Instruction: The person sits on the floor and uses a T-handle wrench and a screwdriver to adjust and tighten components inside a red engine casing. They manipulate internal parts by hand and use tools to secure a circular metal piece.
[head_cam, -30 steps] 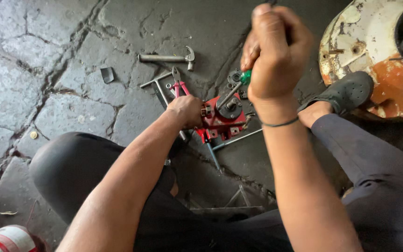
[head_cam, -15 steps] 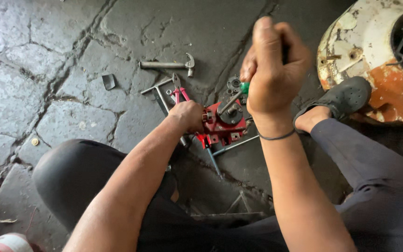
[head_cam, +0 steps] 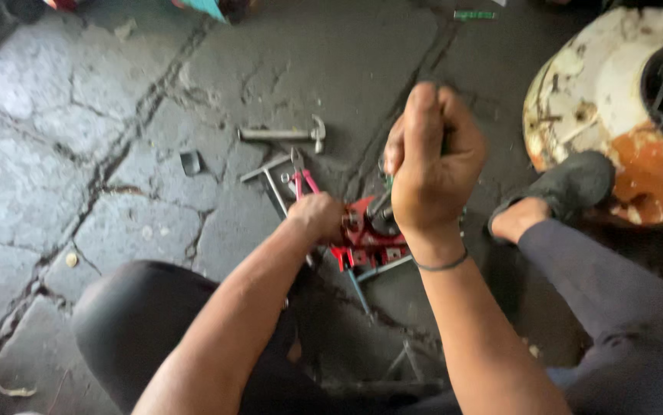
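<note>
Right hand [head_cam: 433,165] fisted round a mostly hidden screwdriver [head_cam: 387,184]; left hand [head_cam: 318,217] clamped the red part [head_cam: 362,240], details blurry.

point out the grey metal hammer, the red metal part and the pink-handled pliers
grey metal hammer [head_cam: 281,134], head view, on the middle of its handle
red metal part [head_cam: 364,244], head view, on its red body
pink-handled pliers [head_cam: 306,180], head view, on a pink handle

Single view only, worn on the head, looking steeply down past both forearms to the cracked stone floor [head_cam: 78,100]. Close in: left hand [head_cam: 318,215] and right hand [head_cam: 431,165] near frame centre, bent knees along the lower edge. Facing forward and slightly right, taking in a rusted white drum [head_cam: 608,100] at the upper right corner.
</note>
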